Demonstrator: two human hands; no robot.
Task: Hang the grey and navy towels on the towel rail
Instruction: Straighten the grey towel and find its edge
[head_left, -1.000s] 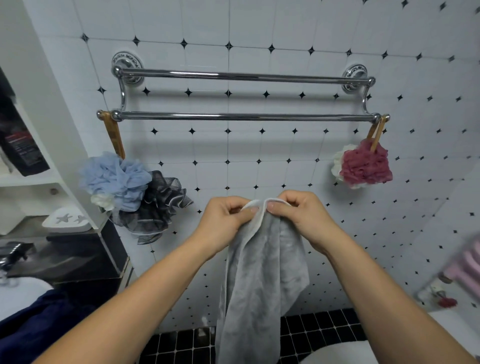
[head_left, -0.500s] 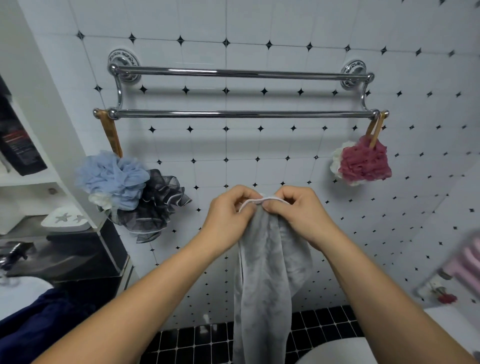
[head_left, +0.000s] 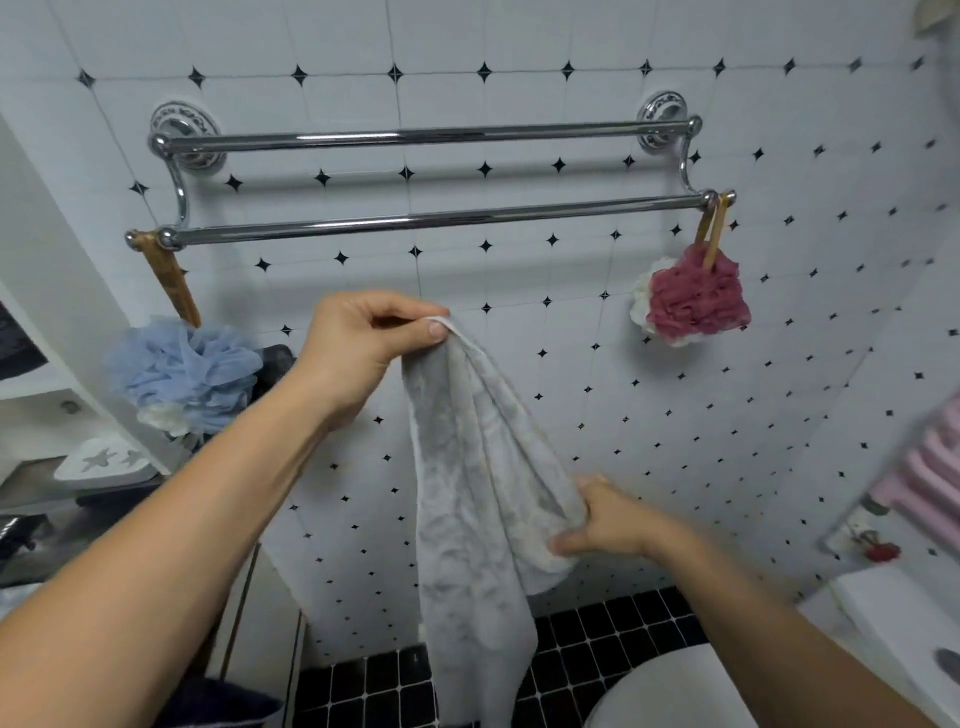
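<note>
Fingers of the left hand (head_left: 358, 343) pinch the grey towel (head_left: 467, 493) corner below the towel rail (head_left: 426, 221), right hand (head_left: 608, 519) seemingly gripping its lower edge.

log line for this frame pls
step: spreading grey towel | left hand: pinching top corner | right hand: gripping side edge lower down | towel rail: bare, above the hands
</note>
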